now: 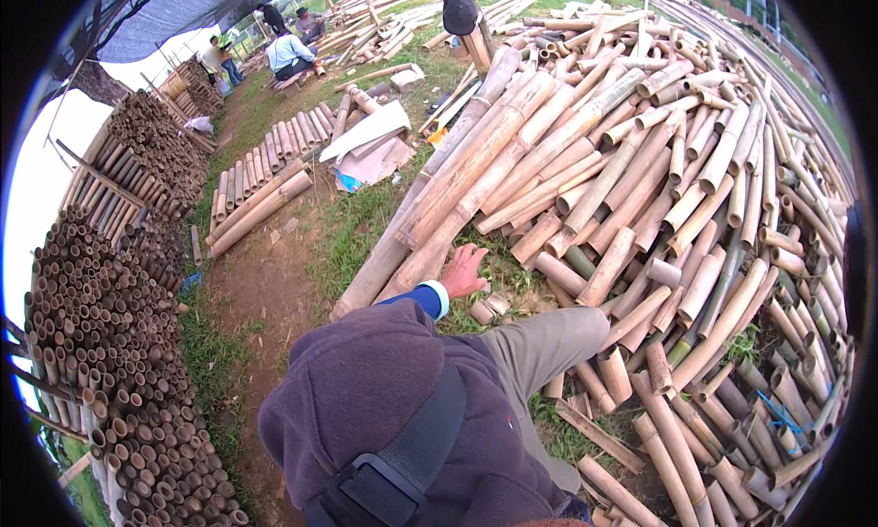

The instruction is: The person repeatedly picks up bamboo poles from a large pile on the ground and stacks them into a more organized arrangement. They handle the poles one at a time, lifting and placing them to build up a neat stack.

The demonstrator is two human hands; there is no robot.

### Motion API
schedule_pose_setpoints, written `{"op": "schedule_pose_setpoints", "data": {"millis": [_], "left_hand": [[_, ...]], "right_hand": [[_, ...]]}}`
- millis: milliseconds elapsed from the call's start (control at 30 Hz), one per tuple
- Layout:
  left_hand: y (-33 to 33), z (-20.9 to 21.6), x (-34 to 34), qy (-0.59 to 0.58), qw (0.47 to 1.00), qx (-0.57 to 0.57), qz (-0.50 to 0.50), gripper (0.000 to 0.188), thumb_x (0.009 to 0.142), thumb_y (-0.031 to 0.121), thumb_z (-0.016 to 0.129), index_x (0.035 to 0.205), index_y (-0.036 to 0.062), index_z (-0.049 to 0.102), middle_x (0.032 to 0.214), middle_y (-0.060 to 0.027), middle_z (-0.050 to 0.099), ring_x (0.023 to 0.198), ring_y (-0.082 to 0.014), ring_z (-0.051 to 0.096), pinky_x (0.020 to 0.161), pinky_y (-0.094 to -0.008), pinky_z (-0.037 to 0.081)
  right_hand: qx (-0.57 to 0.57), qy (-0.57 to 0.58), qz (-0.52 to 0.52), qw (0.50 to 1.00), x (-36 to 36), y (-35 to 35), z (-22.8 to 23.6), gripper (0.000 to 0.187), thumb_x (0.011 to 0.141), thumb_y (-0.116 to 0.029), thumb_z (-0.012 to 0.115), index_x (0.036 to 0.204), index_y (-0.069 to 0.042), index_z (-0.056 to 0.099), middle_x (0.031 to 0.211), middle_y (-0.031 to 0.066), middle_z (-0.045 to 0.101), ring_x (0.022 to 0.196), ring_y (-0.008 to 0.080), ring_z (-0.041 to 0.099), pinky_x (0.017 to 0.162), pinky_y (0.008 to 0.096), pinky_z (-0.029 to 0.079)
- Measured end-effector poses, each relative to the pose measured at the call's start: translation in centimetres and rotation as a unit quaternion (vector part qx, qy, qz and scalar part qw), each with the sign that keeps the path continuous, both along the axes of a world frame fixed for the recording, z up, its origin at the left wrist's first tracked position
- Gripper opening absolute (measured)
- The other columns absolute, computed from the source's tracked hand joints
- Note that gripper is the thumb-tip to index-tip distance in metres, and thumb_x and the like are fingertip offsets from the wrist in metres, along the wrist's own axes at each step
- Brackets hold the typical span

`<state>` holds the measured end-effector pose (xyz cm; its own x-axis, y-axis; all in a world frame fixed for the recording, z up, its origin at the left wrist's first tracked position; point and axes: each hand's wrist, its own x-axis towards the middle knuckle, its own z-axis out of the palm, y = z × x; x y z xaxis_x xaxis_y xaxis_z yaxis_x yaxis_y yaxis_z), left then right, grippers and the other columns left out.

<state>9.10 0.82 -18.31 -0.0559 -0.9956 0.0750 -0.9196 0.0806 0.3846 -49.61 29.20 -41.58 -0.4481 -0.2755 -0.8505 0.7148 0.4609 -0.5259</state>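
Observation:
My left arm, in a blue sleeve with a white cuff, reaches out toward the bamboo pile. At its end my left hand has its fingers apart, and I see nothing held in it. Just below the hand are short bamboo offcuts on the grass. Thick bamboo poles lean beside it, their lower ends close to the wrist. A bent leg in olive trousers extends toward the pile. My right hand does not show. A dark garment with a black strap and buckle covers the lower middle.
A large heap of cut bamboo spreads over the right side. Tall stacks of short bamboo tubes line the left. Beyond the dirt path lie a row of tubes and a white sheet. Several people are farther back.

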Motion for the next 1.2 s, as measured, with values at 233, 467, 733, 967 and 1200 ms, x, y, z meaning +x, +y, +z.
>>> {"op": "schedule_pose_setpoints", "data": {"millis": [233, 467, 733, 967, 1200], "left_hand": [[-4.9, -0.6, -3.4, 0.012, 0.993, -0.059, -0.103, 0.078, 0.078, 0.024, 0.085, 0.147, 0.0046, 0.054, 0.146, -0.0269, 0.05, 0.139, -0.045, 0.043, 0.12, -0.0523, 0.036], [-3.9, -1.4, -6.0, -0.007, 0.983, 0.056, -0.172, 0.075, 0.082, 0.018, 0.086, 0.146, -0.003, 0.054, 0.147, -0.0274, 0.054, 0.138, -0.0422, 0.05, 0.117, -0.05, 0.04], [-5.3, 1.5, -10.1, -0.027, 0.969, 0.065, -0.239, 0.072, 0.089, 0.017, 0.082, 0.15, -0.0047, 0.05, 0.149, -0.0264, 0.053, 0.139, -0.0413, 0.049, 0.119, -0.0503, 0.039], [-5.6, 1.9, -12.3, -0.039, 0.963, 0.082, -0.253, 0.067, 0.09, 0.016, 0.081, 0.147, -0.0047, 0.054, 0.145, -0.0272, 0.057, 0.135, -0.0413, 0.053, 0.116, -0.0492, 0.042], [-3.5, 2.1, -19.1, 0.114, 0.925, 0.132, -0.337, 0.06, 0.094, 0.015, 0.078, 0.147, -0.002, 0.055, 0.142, -0.0217, 0.061, 0.133, -0.035, 0.059, 0.108, -0.0447, 0.048]], "right_hand": [[0.01, 0.012, -0.252, 0.968, 0.0, 14.2, -1.7, 0.11, 0.073, -0.067, 0.086, 0.147, 0.009, 0.055, 0.146, 0.0212, 0.062, 0.123, 0.0342, 0.065, 0.109, 0.0472, 0.051], [-0.01, 0.018, -0.637, 0.771, 2.1, 22.1, -5.9, 0.07, 0.093, -0.055, 0.068, 0.144, -0.009, 0.056, 0.145, 0.0157, 0.06, 0.125, 0.0357, 0.057, 0.101, 0.0577, 0.05], [-0.315, -0.173, -0.777, 0.517, 5.4, 18.6, 0.1, 0.034, 0.106, -0.029, 0.057, 0.134, -0.01, 0.055, 0.123, 0.0171, 0.061, 0.106, 0.0364, 0.06, 0.079, 0.0473, 0.06], [-0.346, -0.13, -0.785, 0.497, 6.2, 16.8, -1.6, 0.027, 0.108, -0.024, 0.057, 0.13, -0.009, 0.054, 0.119, 0.0161, 0.057, 0.098, 0.0352, 0.059, 0.079, 0.0463, 0.056], [-0.398, -0.056, -0.757, 0.515, 7.9, 18.7, 6.2, 0.019, 0.11, -0.021, 0.054, 0.116, -0.004, 0.061, 0.106, 0.0127, 0.065, 0.097, 0.0273, 0.062, 0.087, 0.0436, 0.056]]}}
